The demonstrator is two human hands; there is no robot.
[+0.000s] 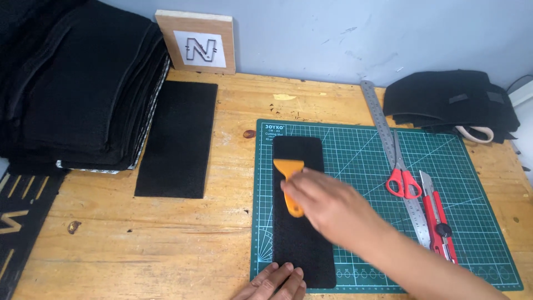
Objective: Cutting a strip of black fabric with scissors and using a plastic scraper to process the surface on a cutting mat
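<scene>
Under the right hand [327, 208], in the head view, an orange scraper [290, 183] lies on a long black strip [300, 222]; the hand's fingers close loosely about the scraper's handle, and its flat blade points away from the person. The strip lies lengthwise on a green cutting mat [355, 166]. At the strip's near end the left hand [275, 283] rests flat, fingers spread and holding nothing, its fingertips pressing the strip's edge. Right of the right hand, on the mat, lie red-handled scissors [402, 180], a steel ruler [388, 144] and a red utility knife [438, 216]. Left of both hands, on the wooden table [166, 244], lies a second black rectangle [177, 139], with a stack of black sheets [78, 83] beyond it.
</scene>
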